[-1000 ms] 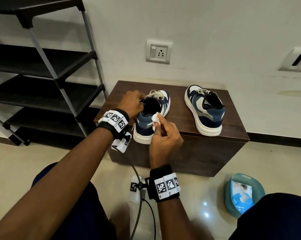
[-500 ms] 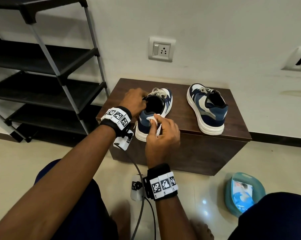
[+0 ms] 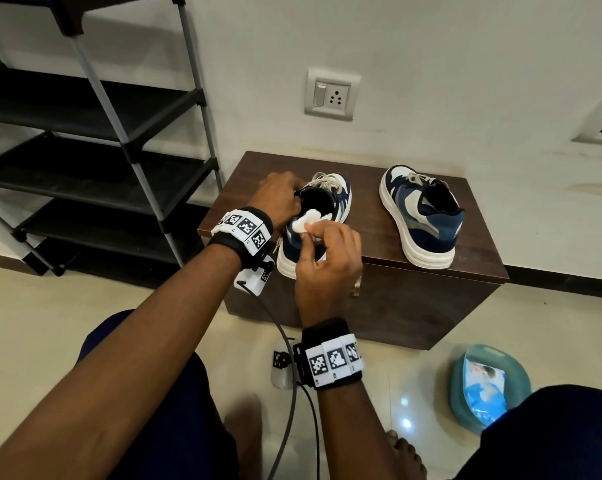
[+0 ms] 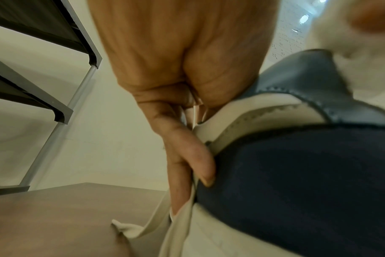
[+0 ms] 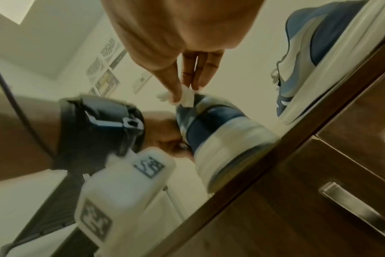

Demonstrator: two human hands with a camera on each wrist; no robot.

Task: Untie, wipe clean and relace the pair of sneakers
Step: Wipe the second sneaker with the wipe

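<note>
Left wrist alone: fingers (image 4: 187, 156) pinch lace (image 4: 187, 205); head hides.

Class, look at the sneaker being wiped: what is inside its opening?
The near sneaker shows only dark lining inside. The left hand grips its collar, and the right hand with the white wipe covers the heel edge; deeper inside is hidden.
</note>
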